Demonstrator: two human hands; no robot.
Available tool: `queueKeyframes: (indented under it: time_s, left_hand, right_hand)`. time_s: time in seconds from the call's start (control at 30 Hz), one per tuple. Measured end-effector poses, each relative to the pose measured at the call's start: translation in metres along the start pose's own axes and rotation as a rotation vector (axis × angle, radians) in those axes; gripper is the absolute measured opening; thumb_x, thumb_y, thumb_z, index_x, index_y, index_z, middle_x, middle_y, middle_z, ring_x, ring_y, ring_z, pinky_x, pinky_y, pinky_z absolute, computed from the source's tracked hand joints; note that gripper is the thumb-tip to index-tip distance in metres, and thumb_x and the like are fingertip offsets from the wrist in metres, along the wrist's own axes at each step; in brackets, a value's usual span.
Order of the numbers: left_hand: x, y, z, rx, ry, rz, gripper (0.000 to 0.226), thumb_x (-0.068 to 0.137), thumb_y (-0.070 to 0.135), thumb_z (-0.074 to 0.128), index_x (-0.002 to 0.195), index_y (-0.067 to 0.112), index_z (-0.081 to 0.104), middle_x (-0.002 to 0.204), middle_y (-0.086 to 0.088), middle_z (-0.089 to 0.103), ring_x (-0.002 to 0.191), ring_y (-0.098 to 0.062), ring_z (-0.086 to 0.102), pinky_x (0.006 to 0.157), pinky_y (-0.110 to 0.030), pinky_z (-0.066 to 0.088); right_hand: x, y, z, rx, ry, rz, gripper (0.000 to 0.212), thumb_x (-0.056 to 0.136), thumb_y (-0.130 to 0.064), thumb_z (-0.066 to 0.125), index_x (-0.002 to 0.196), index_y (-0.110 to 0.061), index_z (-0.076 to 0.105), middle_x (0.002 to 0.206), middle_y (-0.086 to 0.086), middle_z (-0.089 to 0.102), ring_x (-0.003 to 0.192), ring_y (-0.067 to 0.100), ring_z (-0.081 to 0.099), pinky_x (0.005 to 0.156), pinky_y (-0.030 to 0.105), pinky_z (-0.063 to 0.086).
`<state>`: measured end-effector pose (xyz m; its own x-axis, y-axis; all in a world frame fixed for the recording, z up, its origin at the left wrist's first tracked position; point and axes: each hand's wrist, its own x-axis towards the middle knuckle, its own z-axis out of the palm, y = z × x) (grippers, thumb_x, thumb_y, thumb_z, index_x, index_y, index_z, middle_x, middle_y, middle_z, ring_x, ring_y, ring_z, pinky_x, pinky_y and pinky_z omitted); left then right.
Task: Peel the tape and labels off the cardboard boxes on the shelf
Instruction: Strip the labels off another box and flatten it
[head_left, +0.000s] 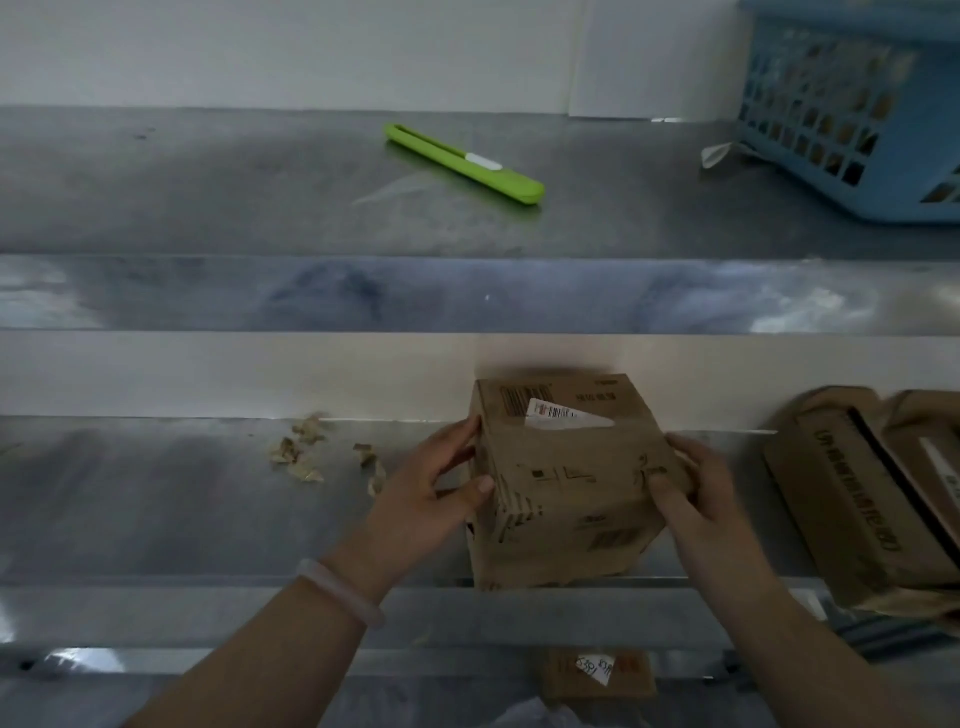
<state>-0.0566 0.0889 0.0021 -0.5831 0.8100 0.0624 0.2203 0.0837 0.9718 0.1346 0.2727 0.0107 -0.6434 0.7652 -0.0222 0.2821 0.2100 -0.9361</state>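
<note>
Gripping a small box (566, 483) from both sides, I have it at the front of the lower shelf (156, 499), turned so one corner points toward me. My left hand (441, 483) curls round its left edge, thumb pressed flat on the front face. My right hand (696, 483) clasps the right edge, fingers bent over the corner. The cardboard is brown, creased and printed with dark barcodes and handling marks. On its top face sits a white label (563, 418) with a barcode, its lower edge slanted and ragged. A pale, smooth bracelet (340, 590) rings my left wrist.

The shelf is dull brushed steel. Crumpled tan scraps (304, 452) lie on it left of the box. To the right, well apart, lie two more boxes (857, 499), soft and dented. On the upper shelf (208, 182) a long, rounded green plastic cutter (465, 163) lies at a slant, and a blue plastic basket (852, 114) with lattice walls stands at the far right.
</note>
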Motion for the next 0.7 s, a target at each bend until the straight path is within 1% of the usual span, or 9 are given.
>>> queueKeyframes:
  time_s: [0.07,0.17,0.23,0.33,0.4,0.5,0.57,0.63,0.7]
  left_hand:
    - [-0.003,-0.001,0.004,0.019,0.011,0.013,0.061,0.088,0.026,0.066,0.140,0.035,0.036,0.139,0.020,0.041,0.122,0.013,0.043,0.083,-0.007,0.045]
    - [-0.003,-0.004,0.007,0.116,0.078,0.011,0.080,0.069,0.060,0.072,0.135,0.055,0.027,0.144,0.020,0.029,0.128,0.009,0.036,0.089,-0.014,0.046]
    - [0.002,-0.003,0.006,0.131,0.074,-0.032,0.106,0.055,0.071,0.075,0.139,0.060,0.011,0.152,0.024,0.014,0.137,0.004,0.024,0.102,-0.023,0.038]
    - [0.014,-0.001,0.004,0.005,-0.058,-0.106,0.135,0.048,0.054,0.085,0.148,0.043,-0.004,0.157,0.011,0.016,0.134,0.006,0.022,0.097,-0.005,0.033]
    - [0.017,0.000,0.008,-0.005,-0.068,-0.087,0.126,0.046,0.052,0.090,0.144,0.047,0.011,0.152,0.007,0.030,0.134,-0.001,0.032,0.089,0.001,0.036]
    - [0.014,-0.002,0.014,0.056,0.083,-0.024,0.105,0.041,0.066,0.083,0.132,0.054,0.032,0.140,0.007,0.044,0.126,-0.008,0.045,0.096,-0.015,0.045]
    - [0.010,0.001,0.016,0.086,0.158,-0.035,0.101,0.042,0.071,0.080,0.132,0.051,0.037,0.135,0.009,0.046,0.122,-0.007,0.047,0.100,-0.030,0.048]
    - [0.006,0.007,0.017,0.141,0.244,-0.038,0.091,0.047,0.072,0.075,0.128,0.049,0.040,0.131,0.011,0.047,0.116,-0.006,0.049,0.096,-0.031,0.049]
    - [0.003,0.012,0.019,0.198,0.318,-0.021,0.081,0.054,0.072,0.069,0.126,0.046,0.043,0.126,0.010,0.048,0.108,-0.005,0.052,0.090,-0.030,0.051]
  right_hand:
    - [-0.001,-0.005,0.002,-0.284,0.069,-0.212,0.044,0.093,-0.028,0.053,0.130,-0.048,0.040,0.131,-0.019,0.045,0.122,0.009,0.044,0.099,0.032,0.042]
    - [-0.002,-0.010,0.010,-0.601,0.061,-0.367,0.052,0.087,-0.061,0.045,0.133,-0.040,0.050,0.147,-0.010,0.037,0.135,0.012,0.030,0.111,0.035,0.027]
    - [0.000,-0.012,0.011,-0.615,0.026,-0.386,0.067,0.077,-0.076,0.042,0.129,-0.036,0.057,0.146,-0.011,0.040,0.137,0.013,0.031,0.111,0.034,0.022]
    - [0.007,-0.011,0.004,-0.622,-0.038,-0.471,0.081,0.073,-0.087,0.038,0.129,-0.032,0.058,0.146,-0.010,0.042,0.139,0.014,0.029,0.111,0.035,0.019]
    - [0.007,-0.013,-0.002,-0.716,-0.116,-0.482,0.098,0.065,-0.097,0.031,0.139,-0.035,0.047,0.156,-0.008,0.027,0.146,0.017,0.013,0.117,0.045,0.013]
    - [-0.001,-0.021,-0.006,-0.819,-0.144,-0.439,0.111,0.055,-0.103,0.022,0.146,-0.040,0.032,0.157,-0.007,0.009,0.144,0.019,0.004,0.116,0.039,0.003]
    - [-0.007,-0.028,-0.010,-0.779,-0.087,-0.428,0.101,0.061,-0.099,0.024,0.141,-0.041,0.042,0.148,-0.009,0.021,0.137,0.020,0.020,0.113,0.037,0.013]
    - [-0.011,-0.030,-0.013,-0.693,-0.037,-0.446,0.085,0.073,-0.091,0.029,0.136,-0.038,0.050,0.137,-0.011,0.034,0.125,0.016,0.038,0.107,0.040,0.034]
    - [-0.017,-0.031,-0.012,-0.556,-0.039,-0.408,0.073,0.080,-0.084,0.030,0.137,-0.042,0.047,0.136,-0.020,0.036,0.119,0.005,0.045,0.097,0.028,0.045]
